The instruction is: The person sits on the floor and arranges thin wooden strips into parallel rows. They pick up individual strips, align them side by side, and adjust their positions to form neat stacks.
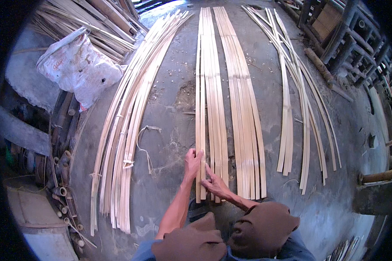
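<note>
The left hand [192,163] pinches the near part of two pale strips [198,130] that run forward from it. The right hand [216,186], just beside it and nearer the body, touches their right edge; whether it grips cannot be told. Light, even pressure should keep them flat and parallel, apart from the strip row [213,87] just to the right. Well left of the hands lies a tied bundle [125,143].

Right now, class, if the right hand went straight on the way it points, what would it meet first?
The right hand would meet the pale strip directly ahead, perhaps already touching it; depth is unclear. The left hand lies just beyond.
</note>
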The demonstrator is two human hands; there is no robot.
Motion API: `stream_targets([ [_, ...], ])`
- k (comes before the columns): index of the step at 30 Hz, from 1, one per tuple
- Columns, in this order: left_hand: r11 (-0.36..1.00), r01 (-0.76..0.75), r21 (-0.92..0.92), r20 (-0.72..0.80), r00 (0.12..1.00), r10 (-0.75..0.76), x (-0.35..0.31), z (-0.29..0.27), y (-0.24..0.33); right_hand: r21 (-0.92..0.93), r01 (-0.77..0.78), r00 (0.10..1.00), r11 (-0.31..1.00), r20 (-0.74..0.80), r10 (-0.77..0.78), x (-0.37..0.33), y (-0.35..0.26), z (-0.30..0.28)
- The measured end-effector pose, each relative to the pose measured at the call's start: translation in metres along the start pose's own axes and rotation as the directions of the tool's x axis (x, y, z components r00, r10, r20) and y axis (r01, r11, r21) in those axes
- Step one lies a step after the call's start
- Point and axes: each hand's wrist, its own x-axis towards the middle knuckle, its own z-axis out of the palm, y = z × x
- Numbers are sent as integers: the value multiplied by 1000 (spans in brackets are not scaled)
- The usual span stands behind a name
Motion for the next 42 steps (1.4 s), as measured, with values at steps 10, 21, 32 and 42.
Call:
stream_targets([
  [10,989,51,-140,35,998,-47,18,11,-49,43,-108,990,993,-87,111,-2,11,2],
  [21,997,-9,-79,8,1000,10,-15,40,-6,-356,212,818,910,-444,-365,-21,-22,-29],
  [32,996,-52,78,45,998,49,-9,38,-22,-332,-5,883,943,-444,-151,-39,10,-61],
  [42,824,-235,516,-12,959,282,-21,29,10,-229,52,857,972,-489,-161,-53,23,-58],
])
